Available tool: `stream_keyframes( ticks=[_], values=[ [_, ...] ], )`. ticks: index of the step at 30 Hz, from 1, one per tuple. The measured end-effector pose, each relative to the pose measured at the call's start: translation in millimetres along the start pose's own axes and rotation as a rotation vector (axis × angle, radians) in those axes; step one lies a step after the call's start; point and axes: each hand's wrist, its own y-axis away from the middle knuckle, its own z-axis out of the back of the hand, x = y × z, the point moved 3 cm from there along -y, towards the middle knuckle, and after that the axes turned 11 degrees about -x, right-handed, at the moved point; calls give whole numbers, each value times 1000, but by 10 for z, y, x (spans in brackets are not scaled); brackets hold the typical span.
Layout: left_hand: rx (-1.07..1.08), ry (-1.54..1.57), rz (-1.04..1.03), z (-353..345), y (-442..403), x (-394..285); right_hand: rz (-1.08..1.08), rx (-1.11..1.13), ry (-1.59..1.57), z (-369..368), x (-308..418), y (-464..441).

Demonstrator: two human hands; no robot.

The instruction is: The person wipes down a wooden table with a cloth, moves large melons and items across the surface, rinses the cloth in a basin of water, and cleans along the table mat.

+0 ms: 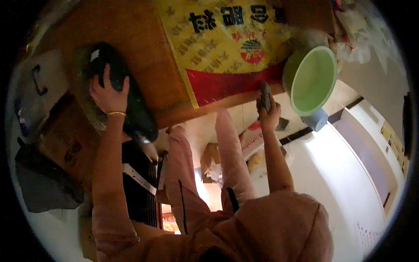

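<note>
A long, dark green winter melon (139, 102) lies at the left edge of the wooden table, with a small pale label near its far end. My left hand (109, 94) rests on top of it, fingers spread and thumb apart. My right hand (270, 114) is closed around a short, dark grey object (265, 95) that points away from me near the front table edge. What kind of thing it is cannot be made out. Just right of that hand is a light green plastic basin (312, 81), tipped so that its inside shows.
A yellow and red printed sack (227, 48) lies spread on the wooden table (144, 48). Cardboard boxes (72, 139) and a dark bag (46, 181) stand at the left. Clear plastic bags (362, 35) are at the upper right. My legs are below the table edge.
</note>
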Motion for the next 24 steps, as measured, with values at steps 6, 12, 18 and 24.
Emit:
stream_keyframes(
  ticks=[6, 12, 18, 24],
  values=[
    [-84, -1, -8, 33, -20, -54, 384, -190, -353, -182, 2599, -948],
    [-38, 21, 12, -44, 30, 12, 914, -20, 177, -1209, 3996, -1750],
    [-78, 58, -11, -37, -19, 12, 1001, 69, 89, -1423, 2584, -1058],
    [-59, 61, 1, -19, -56, 39, 641, 845, 421, -394, 170, 333]
  ],
)
